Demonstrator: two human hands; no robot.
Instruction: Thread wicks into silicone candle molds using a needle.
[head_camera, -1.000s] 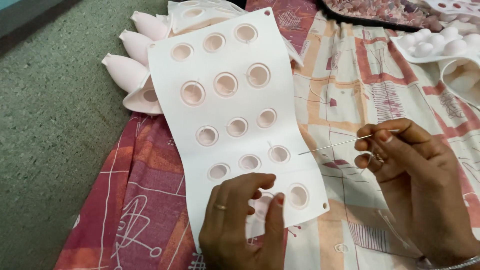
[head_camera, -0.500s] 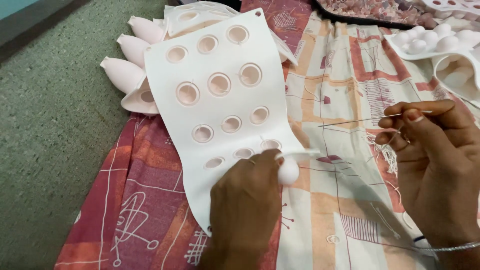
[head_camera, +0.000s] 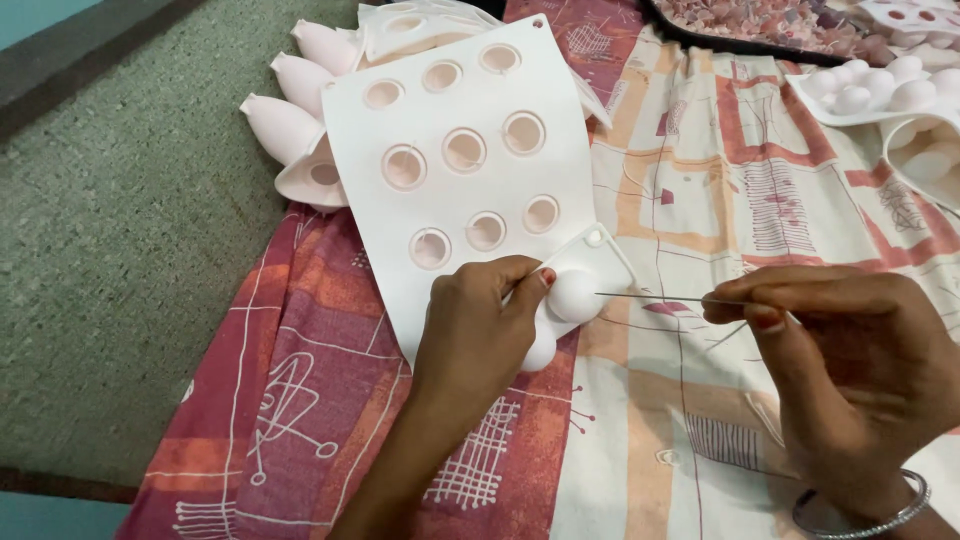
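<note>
The white moulded sheet lies across the patterned red and cream cloth, its near corner folded up so that the rounded domes on its underside face the person's right. The left hand is clamped on that folded corner, thumb pressed beside a dome, seemingly to keep it steady and turned toward the other hand. The right hand, with a thin bangle at the wrist, has its fingertips pinched together on a fine needle, held level with its tip just at the dome; a pale thread seems to trail from the fingers, though it is too thin to be sure. Further up, the flat part of the sheet shows rows of round hollows, pinkish inside. Beyond its far left edge, pointed white moulded shapes lie partly on the grey-green floor mat. At the far right another white tray of rounded domes rests on the cloth, and behind it a dark tray of pinkish scraps. No labels or signs show anywhere.
</note>
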